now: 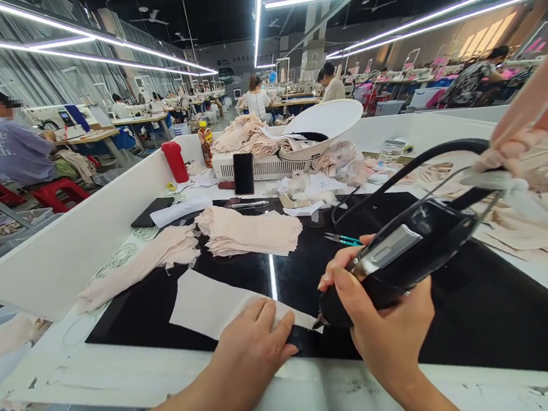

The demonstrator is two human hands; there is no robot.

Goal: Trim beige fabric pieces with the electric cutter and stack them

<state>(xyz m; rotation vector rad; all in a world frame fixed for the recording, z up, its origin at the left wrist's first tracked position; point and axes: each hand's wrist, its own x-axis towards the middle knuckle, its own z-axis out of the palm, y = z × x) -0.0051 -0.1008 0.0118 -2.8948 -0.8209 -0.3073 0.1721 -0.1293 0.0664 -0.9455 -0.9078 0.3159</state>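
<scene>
My right hand [387,324] is wrapped around a black corded power tool [405,264] with a silver plate on its side. The tool's narrow tip meets the right-hand end of a pale cut fabric piece [210,302], though I cannot tell exactly what kind of tool it is. Pressed on that same piece lies my left hand [253,349], fingers stretched out and gripping nothing. Just beyond it sit a stack of pale pink fabric pieces [250,230] and a longer fabric bundle [144,266]. Teal-handled thread snips [344,239] rest behind the tool.
A black mat [499,326] covers the white table. A phone [244,173] leans on a white basket [260,165] heaped with fabric, beside a red container [174,162]. The tool's cable [410,163] arcs up to hanging pink cloth strips [531,116]. Several people sit at sewing machines beyond.
</scene>
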